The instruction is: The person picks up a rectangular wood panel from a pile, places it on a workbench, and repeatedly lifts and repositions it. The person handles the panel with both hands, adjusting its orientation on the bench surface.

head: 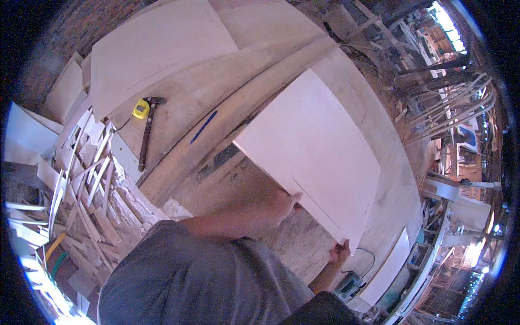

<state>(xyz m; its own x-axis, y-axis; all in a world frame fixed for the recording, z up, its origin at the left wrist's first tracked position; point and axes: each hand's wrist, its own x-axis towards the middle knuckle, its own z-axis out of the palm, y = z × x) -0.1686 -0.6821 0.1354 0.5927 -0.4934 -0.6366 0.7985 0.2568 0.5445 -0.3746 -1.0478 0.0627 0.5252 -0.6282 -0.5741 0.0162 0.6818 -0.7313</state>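
A pale, flat wooden panel point(317, 146) lies before me across the workbench, with pencil lines drawn near its edges. My left hand point(290, 202) grips its near edge, thumb on top and the other fingers partly hidden beneath. Around the panel's near right corner, my right hand point(340, 248) is closed in the same way. Whether the panel rests fully on the surface below or is lifted slightly, I cannot tell. A blue pen point(204, 127) lies on a long wooden board point(239, 109) left of the panel.
Left of the board are a hammer point(147, 136) and a yellow tape measure point(141, 109). Another large sheet point(162, 53) covers the far left. Wood offcuts point(91, 195) heap at lower left. A corded power tool point(348, 285) and a pale strip point(386, 270) sit at lower right.
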